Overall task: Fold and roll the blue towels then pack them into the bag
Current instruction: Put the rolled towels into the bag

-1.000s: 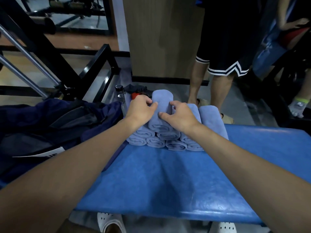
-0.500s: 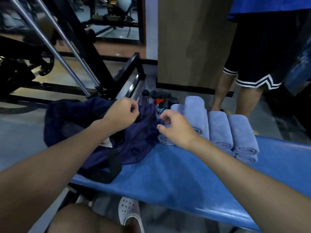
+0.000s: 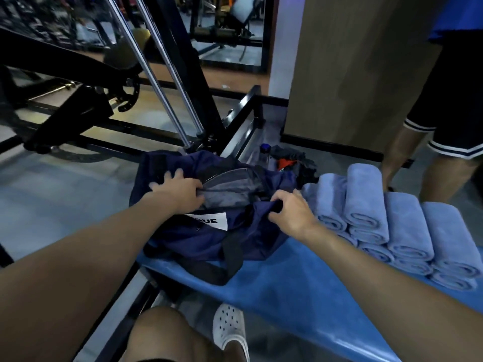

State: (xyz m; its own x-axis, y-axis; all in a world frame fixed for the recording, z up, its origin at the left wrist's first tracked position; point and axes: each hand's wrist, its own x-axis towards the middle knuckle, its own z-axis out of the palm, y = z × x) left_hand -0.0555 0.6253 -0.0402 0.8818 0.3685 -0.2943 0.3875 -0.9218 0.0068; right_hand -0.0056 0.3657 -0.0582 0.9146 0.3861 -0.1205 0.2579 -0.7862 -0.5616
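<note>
My left grip (image 3: 180, 192) pressed the bag (image 3: 235, 236) with spread fingers; my right grip (image 3: 290, 210) pinched its rim. The bag lay on the table (image 3: 300, 296), rolled towels (image 3: 366, 205) stacked just beside. Limp, light fabric: I judged the opening's two edges the best hold.

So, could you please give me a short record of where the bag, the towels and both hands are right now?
bag: navy, on the left end of the blue bench, top open
rolled towels: stacked on the bench just right of the bag; none seen inside it
left grip: fingers spread on the bag's left side, by the opening
right grip: fingers curled round the opening's near edge
bottle: behind the bag
</note>
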